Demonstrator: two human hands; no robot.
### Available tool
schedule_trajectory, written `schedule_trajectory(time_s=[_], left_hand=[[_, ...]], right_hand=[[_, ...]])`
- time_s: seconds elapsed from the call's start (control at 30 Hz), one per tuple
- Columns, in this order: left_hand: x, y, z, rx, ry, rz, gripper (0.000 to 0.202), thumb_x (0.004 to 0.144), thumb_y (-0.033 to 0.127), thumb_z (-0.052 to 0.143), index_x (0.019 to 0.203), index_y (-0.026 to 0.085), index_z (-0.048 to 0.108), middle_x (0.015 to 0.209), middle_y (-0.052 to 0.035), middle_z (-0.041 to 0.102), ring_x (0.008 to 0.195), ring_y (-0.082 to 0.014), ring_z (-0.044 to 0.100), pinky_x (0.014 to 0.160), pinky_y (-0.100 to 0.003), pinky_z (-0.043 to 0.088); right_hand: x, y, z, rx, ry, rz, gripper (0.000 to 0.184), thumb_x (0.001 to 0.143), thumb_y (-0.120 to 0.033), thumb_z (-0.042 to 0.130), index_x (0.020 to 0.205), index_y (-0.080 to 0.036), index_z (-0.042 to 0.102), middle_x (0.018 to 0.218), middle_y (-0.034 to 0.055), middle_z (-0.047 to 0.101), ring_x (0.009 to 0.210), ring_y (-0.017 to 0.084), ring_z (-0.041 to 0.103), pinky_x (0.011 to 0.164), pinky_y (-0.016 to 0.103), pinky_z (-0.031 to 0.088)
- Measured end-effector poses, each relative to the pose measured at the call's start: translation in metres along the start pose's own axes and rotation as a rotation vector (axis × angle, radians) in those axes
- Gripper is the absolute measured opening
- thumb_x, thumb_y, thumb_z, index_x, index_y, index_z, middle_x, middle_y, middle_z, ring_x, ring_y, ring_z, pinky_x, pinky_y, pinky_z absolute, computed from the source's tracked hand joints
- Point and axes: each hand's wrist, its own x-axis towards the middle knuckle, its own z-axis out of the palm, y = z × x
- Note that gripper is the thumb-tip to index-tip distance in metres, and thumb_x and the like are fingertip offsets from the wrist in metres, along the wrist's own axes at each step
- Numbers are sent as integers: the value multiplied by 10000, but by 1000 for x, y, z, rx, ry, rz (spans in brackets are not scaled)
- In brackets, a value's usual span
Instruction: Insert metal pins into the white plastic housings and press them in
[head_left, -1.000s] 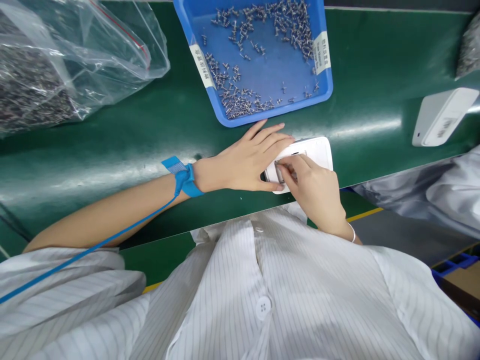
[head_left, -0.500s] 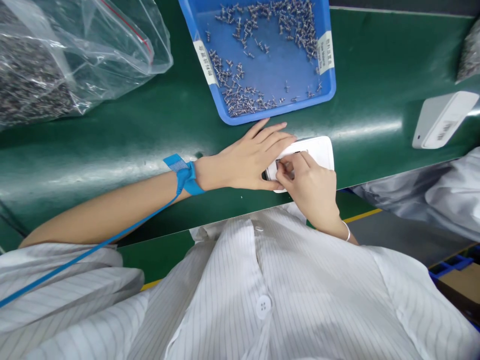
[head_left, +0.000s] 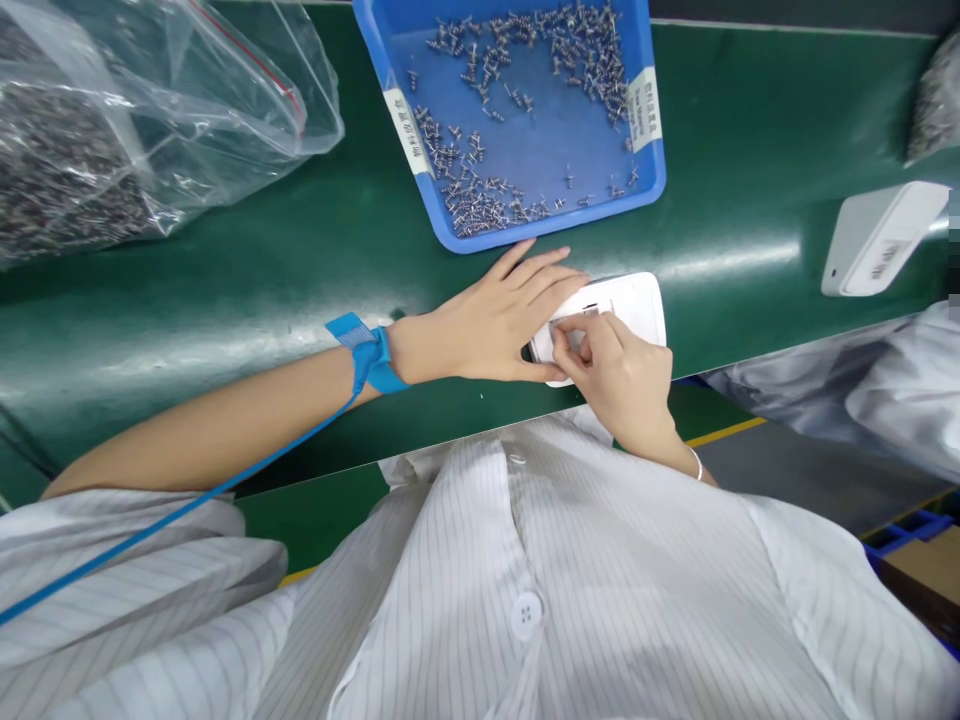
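A white plastic casing with rounded corners (head_left: 643, 300) lies on the green bench near its front edge. My left hand (head_left: 499, 318) rests flat with its fingers spread, the index finger and thumb steadying the casing's left end. Over the casing, my right hand (head_left: 619, 372) is pinched, thumb and index finger pressed at a recess in its left part. Whatever sits between those fingertips is too small and covered to make out. Just beyond my left fingertips stands a blue tray (head_left: 555, 222) holding many small metal spring contacts (head_left: 480, 205).
A clear zip bag (head_left: 247, 120) full of small metal parts lies at the left. Another white casing (head_left: 862, 240) with a label is at the right, below a second bag (head_left: 934, 110). A person's sleeve (head_left: 900, 385) shows at the right edge. A blue wrist strap (head_left: 371, 360) with a cord circles my left wrist.
My right fingertips have shifted slightly at the recess, and a bit more of the casing's slots shows above them. My left hand stays in place.
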Motion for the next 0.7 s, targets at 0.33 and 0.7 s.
schedule_trajectory(time_s=[0.33, 0.7], left_hand=[[-1, 0, 2, 16, 12, 20, 893, 875, 672, 540, 1506, 93, 286, 1515, -208, 402, 1478, -400, 254, 1221, -629, 129], [0, 0, 2, 28, 10, 7, 749, 948, 582, 457, 1504, 103, 309, 1515, -184, 417, 1484, -379, 251, 1229, -602, 140]], right_hand=[[-1, -2, -2, -22, -57, 44, 246, 977, -306, 516, 850, -204, 701, 642, -46, 618, 517, 70, 486, 470, 267, 219], [8, -6, -23, -9, -359, 21, 264, 1016, -253, 438, 1023, -191, 694, 825, 13, 667, 608, 101, 550, 479, 282, 224]])
